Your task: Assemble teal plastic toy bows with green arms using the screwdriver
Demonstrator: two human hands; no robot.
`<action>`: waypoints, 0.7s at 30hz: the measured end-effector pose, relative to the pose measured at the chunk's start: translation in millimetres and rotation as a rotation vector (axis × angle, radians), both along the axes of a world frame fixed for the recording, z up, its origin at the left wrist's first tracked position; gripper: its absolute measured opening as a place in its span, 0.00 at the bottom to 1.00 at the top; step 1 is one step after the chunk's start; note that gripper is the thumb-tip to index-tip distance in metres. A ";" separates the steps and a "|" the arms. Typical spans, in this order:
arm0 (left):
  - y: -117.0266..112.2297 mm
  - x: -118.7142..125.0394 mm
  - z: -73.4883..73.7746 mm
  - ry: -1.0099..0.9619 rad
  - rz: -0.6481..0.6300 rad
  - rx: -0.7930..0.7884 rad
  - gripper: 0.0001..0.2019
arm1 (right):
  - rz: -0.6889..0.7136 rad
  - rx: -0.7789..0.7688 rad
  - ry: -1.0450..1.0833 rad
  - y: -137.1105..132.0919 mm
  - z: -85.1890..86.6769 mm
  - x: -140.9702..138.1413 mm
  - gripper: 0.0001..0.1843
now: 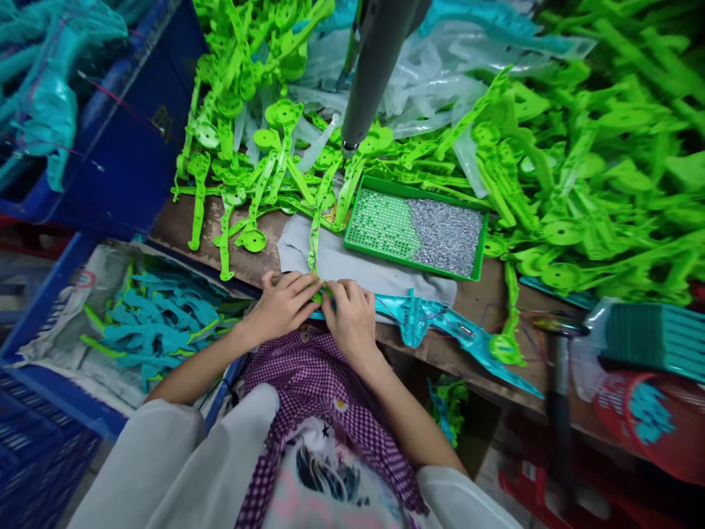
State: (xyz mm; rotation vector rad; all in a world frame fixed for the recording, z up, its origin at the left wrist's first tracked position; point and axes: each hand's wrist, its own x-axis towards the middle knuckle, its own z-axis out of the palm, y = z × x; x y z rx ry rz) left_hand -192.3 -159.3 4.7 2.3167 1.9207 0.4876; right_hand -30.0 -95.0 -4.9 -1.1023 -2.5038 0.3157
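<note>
Both hands meet at the near edge of the wooden bench [474,297]. My left hand [283,301] and my right hand [349,316] have their fingers curled together around a small green plastic piece [321,292], which lies on a grey cloth [352,268]. A teal plastic part [418,316] with thin wires lies just right of my right hand. A long green strip [315,235] runs from the hands up into the pile of green parts.
A green tray [358,242] of small metal bits sits beyond the hands. A grey machine arm [374,73] hangs above. Heaps of green parts [578,169] cover the bench. Teal parts [159,323] lie on a sack to the left; blue crates [126,147] stand nearby.
</note>
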 end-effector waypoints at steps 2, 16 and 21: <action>0.2 -1.3 -0.8 -0.021 -0.015 -0.015 0.19 | 0.029 0.006 0.005 -0.7 -0.9 0.6 0.08; 6.3 -28.9 -3.8 -0.082 -0.138 -0.134 0.22 | 0.213 -0.019 0.003 8.2 -8.2 18.6 0.16; 4.8 -26.5 -3.0 -0.063 -0.108 -0.172 0.24 | 0.286 -0.044 -0.012 17.8 -13.3 22.8 0.17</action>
